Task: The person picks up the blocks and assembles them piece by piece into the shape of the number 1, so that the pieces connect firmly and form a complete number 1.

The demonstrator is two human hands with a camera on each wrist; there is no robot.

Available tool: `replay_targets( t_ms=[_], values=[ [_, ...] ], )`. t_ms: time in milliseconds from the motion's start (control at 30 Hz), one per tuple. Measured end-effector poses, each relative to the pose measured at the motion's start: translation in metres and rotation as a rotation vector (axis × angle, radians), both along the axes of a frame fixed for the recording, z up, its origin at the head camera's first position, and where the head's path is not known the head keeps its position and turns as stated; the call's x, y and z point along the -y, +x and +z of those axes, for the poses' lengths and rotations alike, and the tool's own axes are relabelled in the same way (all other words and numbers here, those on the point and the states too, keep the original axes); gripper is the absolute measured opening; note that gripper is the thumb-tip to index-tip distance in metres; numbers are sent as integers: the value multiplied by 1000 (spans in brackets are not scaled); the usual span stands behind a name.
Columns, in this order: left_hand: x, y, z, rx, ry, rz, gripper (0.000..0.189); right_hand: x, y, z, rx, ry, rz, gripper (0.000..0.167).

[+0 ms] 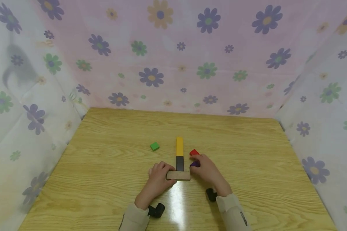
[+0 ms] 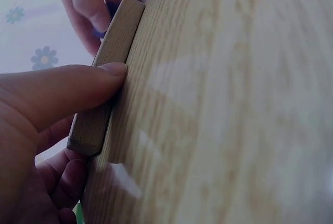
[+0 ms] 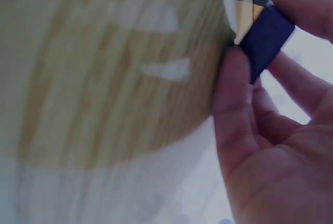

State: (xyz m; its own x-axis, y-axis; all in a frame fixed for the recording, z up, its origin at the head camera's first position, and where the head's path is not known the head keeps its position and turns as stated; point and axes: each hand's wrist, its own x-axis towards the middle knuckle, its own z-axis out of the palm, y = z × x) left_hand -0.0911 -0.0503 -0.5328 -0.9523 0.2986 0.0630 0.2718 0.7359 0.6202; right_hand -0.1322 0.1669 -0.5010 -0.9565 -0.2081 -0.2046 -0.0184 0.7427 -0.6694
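A plain wooden block (image 1: 179,175) lies crosswise on the table. My left hand (image 1: 159,176) holds its left end, the thumb along the near side and fingers on the far side. Directly beyond it, a black block (image 1: 180,163) and a yellow block (image 1: 179,146) lie end to end in a line pointing away from me. Just right of the black block, my right hand (image 1: 209,171) pinches a small purple block (image 3: 268,39) between thumb and fingertips. In the right wrist view the purple block is tilted. A red block (image 1: 194,152) sits just beyond the right fingers, partly covered.
A small green block (image 1: 155,146) lies left of the yellow one. Flower-patterned cloth (image 1: 173,57) encloses the wood-grain table (image 1: 112,138) at the back and both sides. Black wrist-worn devices (image 1: 157,210) stick out near both cuffs.
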Motion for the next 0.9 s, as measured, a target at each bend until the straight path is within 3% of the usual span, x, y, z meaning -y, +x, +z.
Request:
replay_targets(
  t_ms=[267, 600, 900],
  values=[
    [-1, 0, 0, 17, 2, -3, 30, -3, -18, -4, 36, -181, -50, 31],
    [0, 0, -2, 14, -2, -3, 29, 4, -31, 3, 93, -165, -42, 37],
    [-1, 1, 1, 4, -7, -10, 30, 6, -54, -3, 164, -319, -117, 40]
  ],
)
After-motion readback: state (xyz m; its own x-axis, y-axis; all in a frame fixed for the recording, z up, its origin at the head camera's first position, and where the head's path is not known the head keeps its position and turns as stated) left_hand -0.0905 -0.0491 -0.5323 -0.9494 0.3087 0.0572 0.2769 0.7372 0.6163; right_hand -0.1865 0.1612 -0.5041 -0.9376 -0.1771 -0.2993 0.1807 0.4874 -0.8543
